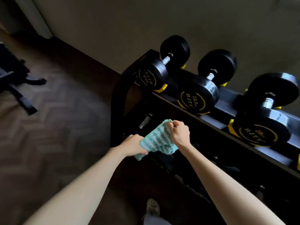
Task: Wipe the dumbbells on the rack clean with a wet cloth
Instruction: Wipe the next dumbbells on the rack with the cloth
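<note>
Left hand point(133, 145) and right hand point(178, 132) hold a green-and-white striped cloth point(156, 140) before the dumbbell rack point(230, 96).
The left hand's fingers curl round the cloth's lower corner and the right hand pinches its upper edge. The cloth is spread between them, in front of the rack's left end and below its top tier. Three black dumbbells point(203, 90) with yellow-ringed ends lie on that tier, apart from the cloth.

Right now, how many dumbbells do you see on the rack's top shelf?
3, in a row: left dumbbell, middle dumbbell, right dumbbell. More may hide beyond the frame's right edge or lower down in the dark.
</note>
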